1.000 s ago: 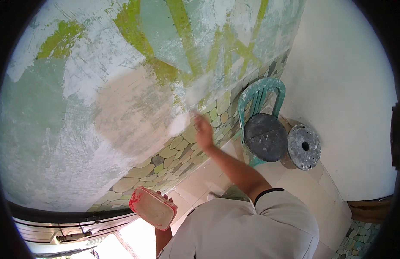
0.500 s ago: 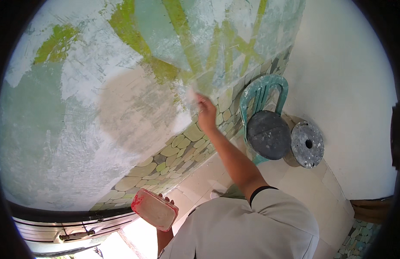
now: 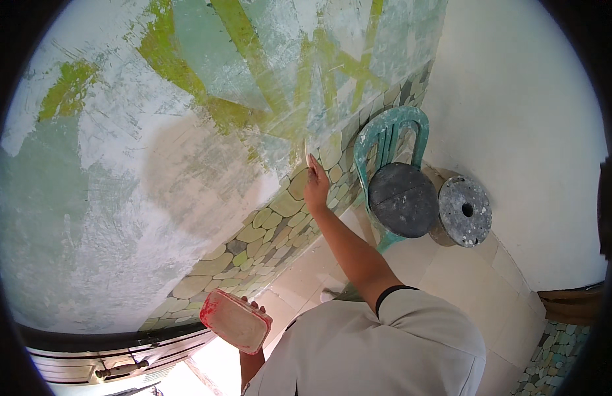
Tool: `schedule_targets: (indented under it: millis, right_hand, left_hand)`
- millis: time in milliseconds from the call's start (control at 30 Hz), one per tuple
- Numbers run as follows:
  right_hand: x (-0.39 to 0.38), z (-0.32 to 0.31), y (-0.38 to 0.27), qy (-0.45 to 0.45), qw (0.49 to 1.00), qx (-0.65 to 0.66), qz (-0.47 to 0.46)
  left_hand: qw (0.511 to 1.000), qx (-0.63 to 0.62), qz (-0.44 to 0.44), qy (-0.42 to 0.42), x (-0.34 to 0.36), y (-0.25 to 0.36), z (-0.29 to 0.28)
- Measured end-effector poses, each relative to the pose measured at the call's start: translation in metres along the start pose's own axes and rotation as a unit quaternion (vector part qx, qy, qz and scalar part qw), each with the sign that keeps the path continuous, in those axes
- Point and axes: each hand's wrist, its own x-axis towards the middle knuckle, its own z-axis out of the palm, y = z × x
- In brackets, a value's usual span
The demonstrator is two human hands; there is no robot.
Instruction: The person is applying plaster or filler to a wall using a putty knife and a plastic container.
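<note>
My right hand [image 3: 316, 190] is raised at the wall, its fingers closed on a thin, pale putty knife [image 3: 306, 146]. The blade shows almost edge-on, close to the wall just above the stone border; whether it touches cannot be told. In front of me at the lower left, my left hand [image 3: 258, 307] holds a red plastic container [image 3: 211, 307] with a whitish paste coating its inside. Its fingers wrap the far side and are partly hidden. The wall [image 3: 207, 165] carries green and lime-yellow paint under uneven white smears, with a rounded beige patch in its middle.
A band of flat stones [image 3: 253, 234] runs along the wall's foot. Right of my arm stands a paint-spotted green plastic chair [image 3: 362, 155] with a dark round lid [image 3: 403, 200] on it. Beside it sits a speckled grey bucket [image 3: 456, 198]. A door handle [image 3: 121, 369] is at lower left.
My right hand has shifted slightly down relative to the view, and the putty knife has turned edge-on. The view has moved a little; the left hand still holds the container.
</note>
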Motion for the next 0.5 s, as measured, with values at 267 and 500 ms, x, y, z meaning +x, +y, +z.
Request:
schedule_targets:
  millis: [267,500]
  right_hand:
    - [-0.094,0.085,-0.024,-0.074,0.996,0.004,-0.047]
    - [-0.019,0.003,0.01,-0.024,0.999,0.046,-0.002]
  left_hand:
    - [0.996,-0.04,-0.02,0.079,-0.022,0.01,-0.027]
    - [0.994,0.036,0.023,0.1,-0.009,0.005,0.002]
